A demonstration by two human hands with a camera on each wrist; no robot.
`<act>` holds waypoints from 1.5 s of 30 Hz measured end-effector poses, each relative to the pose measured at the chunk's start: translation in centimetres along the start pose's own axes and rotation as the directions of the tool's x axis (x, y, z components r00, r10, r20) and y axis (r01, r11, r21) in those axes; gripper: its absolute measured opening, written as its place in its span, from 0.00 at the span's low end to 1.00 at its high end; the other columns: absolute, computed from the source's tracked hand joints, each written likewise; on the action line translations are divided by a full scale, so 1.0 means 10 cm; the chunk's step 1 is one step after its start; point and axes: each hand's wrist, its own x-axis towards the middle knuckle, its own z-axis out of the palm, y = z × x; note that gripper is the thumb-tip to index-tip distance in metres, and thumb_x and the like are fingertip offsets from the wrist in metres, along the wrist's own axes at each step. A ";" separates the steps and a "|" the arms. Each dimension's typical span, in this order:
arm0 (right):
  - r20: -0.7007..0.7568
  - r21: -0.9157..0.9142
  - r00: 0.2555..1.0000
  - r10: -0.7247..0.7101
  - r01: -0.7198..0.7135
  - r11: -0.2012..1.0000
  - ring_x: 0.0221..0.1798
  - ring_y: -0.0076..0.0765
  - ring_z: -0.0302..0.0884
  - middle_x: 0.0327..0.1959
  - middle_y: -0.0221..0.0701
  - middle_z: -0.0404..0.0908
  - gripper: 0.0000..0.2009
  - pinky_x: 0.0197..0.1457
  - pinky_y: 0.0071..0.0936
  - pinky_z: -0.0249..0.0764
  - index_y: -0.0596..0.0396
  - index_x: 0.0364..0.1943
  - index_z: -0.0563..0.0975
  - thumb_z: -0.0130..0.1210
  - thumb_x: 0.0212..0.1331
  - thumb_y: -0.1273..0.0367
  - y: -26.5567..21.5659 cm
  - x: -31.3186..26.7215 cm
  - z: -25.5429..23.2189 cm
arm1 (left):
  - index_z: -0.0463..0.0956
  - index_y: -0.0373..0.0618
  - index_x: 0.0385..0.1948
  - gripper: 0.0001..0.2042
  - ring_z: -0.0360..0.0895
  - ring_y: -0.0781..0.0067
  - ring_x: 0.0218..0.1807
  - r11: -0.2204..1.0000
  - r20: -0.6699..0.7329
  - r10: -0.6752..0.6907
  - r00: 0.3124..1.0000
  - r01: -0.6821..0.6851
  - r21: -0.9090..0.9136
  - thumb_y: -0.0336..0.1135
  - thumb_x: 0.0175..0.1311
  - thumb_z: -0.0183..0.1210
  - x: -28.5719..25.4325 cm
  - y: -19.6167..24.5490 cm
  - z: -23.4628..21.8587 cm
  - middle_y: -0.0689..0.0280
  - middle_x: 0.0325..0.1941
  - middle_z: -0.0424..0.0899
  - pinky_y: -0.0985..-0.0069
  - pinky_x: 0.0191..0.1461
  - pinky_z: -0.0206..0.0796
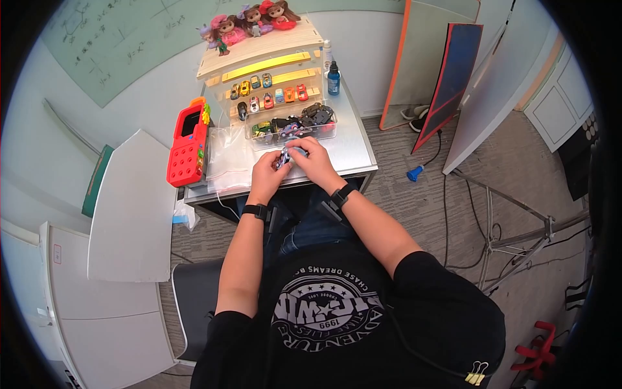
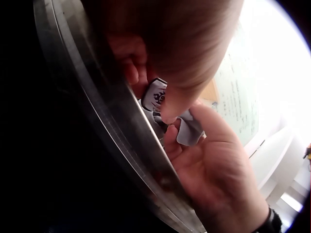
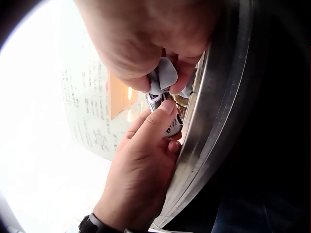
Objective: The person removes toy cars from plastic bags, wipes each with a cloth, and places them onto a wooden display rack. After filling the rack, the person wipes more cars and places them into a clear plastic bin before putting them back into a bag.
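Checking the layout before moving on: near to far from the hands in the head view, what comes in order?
Left hand beside right hand, clear bin, lower row of toy cars, upper row of toy cars, long yellow strip, dolls.

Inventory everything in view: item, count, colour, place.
Table: one, silvery, centre
Rack: one, pale wood, table
Displayed cars: about ten, mixed colours, rack
Dolls: several, red and purple, atop rack
Bin: one, clear, before rack, holding toys
Bottles: two, blue and white, right of rack
Toy console: one, red, table's left side
Bag: one, clear, left of bin
Connector: one, blue, floor
Wall board: one, green, behind rack
Panels: several, mixed colours, right
Toy car: one, white with dark markings, left hand
Cloth: one, grey, right hand
Wristbands: two, black, wrists
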 end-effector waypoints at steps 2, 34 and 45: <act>0.088 0.009 0.996 -0.002 0.001 1.000 0.47 0.32 0.81 0.44 0.34 0.81 0.09 0.50 0.27 0.76 0.56 0.48 0.86 0.63 0.66 0.70 -0.03 -0.02 -0.03 | 0.84 0.36 0.47 0.17 0.77 0.68 0.33 0.998 0.003 0.005 1.000 -0.006 0.068 0.33 0.57 0.71 0.01 0.05 -0.01 0.61 0.35 0.81 0.72 0.41 0.72; 0.141 0.308 0.983 0.121 -0.160 0.938 0.41 0.20 0.80 0.41 0.29 0.87 0.11 0.47 0.23 0.78 0.59 0.50 0.84 0.60 0.72 0.68 0.05 0.00 0.00 | 0.75 0.34 0.64 0.23 0.80 0.73 0.57 1.000 0.011 0.009 1.000 -0.010 0.009 0.25 0.68 0.66 0.01 0.08 -0.03 0.58 0.56 0.83 0.74 0.56 0.78; 0.057 0.256 0.988 0.143 -0.153 0.954 0.40 0.27 0.82 0.37 0.33 0.87 0.10 0.47 0.29 0.78 0.58 0.44 0.83 0.62 0.65 0.66 0.02 -0.02 -0.01 | 0.78 0.35 0.61 0.20 0.83 0.75 0.52 0.989 0.029 0.043 0.999 -0.039 -0.140 0.22 0.67 0.66 0.08 0.30 -0.17 0.60 0.57 0.82 0.77 0.55 0.78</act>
